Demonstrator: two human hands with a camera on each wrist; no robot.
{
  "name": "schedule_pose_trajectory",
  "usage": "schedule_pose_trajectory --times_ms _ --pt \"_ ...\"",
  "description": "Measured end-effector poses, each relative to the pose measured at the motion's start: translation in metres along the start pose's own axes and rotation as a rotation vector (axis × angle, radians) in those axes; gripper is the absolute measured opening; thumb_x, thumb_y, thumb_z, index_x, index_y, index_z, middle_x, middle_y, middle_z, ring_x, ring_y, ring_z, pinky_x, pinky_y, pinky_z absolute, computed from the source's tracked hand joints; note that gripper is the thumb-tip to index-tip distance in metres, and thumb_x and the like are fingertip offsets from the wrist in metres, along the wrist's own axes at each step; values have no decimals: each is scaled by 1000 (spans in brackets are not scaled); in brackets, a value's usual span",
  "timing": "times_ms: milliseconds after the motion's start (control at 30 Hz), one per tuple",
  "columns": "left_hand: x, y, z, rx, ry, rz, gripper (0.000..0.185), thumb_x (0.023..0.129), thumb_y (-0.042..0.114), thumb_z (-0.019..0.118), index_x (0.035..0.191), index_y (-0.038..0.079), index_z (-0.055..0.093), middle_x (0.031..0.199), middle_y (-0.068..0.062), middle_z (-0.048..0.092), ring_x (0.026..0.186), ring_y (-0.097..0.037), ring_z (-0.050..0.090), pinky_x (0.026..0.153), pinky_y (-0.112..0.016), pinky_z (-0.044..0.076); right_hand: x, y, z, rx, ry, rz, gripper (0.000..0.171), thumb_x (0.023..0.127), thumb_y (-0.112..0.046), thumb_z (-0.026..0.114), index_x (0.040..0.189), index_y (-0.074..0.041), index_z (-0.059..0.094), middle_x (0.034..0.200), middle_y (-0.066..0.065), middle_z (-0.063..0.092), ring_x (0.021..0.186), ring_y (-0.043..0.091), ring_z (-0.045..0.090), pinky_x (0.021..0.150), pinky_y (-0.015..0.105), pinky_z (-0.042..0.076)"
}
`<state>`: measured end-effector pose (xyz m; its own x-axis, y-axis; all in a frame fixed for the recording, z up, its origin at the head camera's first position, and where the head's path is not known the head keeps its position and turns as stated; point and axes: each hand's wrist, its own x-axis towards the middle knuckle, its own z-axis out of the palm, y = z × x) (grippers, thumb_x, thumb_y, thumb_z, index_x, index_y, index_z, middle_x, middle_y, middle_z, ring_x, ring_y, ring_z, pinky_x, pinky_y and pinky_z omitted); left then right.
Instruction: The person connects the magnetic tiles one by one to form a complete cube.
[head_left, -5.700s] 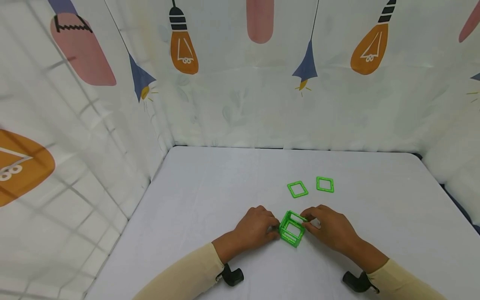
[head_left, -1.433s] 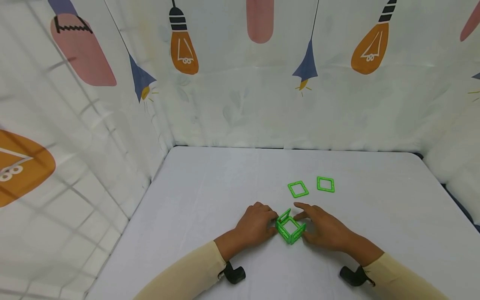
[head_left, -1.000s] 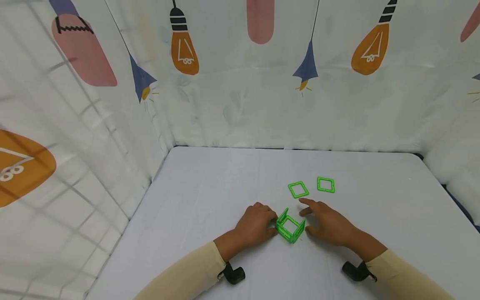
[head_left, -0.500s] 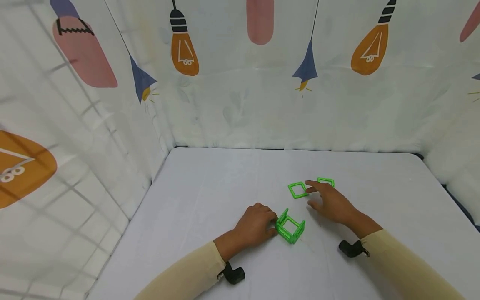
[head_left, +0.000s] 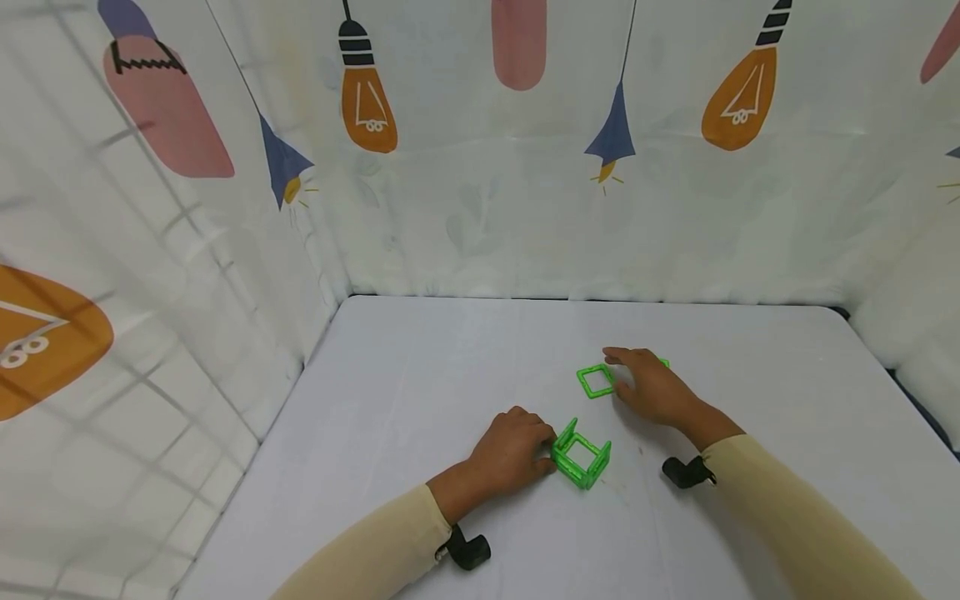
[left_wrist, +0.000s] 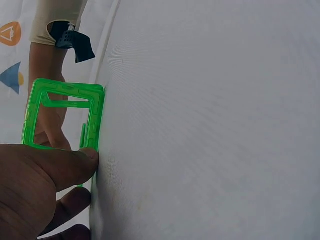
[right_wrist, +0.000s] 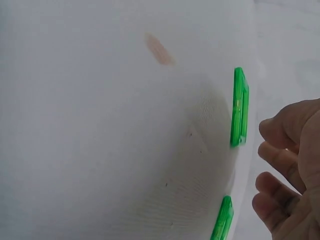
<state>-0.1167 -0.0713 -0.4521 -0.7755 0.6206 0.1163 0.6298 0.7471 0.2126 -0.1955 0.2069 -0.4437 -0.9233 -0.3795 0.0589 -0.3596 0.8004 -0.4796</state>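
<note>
Head view: right hand (head_left: pixel 651 388) relaxed, hides far tile; left hand (head_left: pixel 513 450) seemingly pinches frame (head_left: pixel 581 453).

Our left hand (head_left: pixel 512 450) rests curled at six o'clock; our right hand (head_left: pixel 651 387) reaches toward one o'clock, fingers loosely extended.
</note>
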Motion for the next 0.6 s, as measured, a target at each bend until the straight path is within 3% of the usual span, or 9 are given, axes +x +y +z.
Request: schedule_pose_trajectory --times_ms 600 --pt "-1 0 0 2 17 7 22 86 32 85 104 21 76 105 11 71 103 -13 60 83 -29 47 16 0 7 -74 -81 60 67 91 -6 66 155 -8 44 146 25 51 140 47 39 105 63 39"
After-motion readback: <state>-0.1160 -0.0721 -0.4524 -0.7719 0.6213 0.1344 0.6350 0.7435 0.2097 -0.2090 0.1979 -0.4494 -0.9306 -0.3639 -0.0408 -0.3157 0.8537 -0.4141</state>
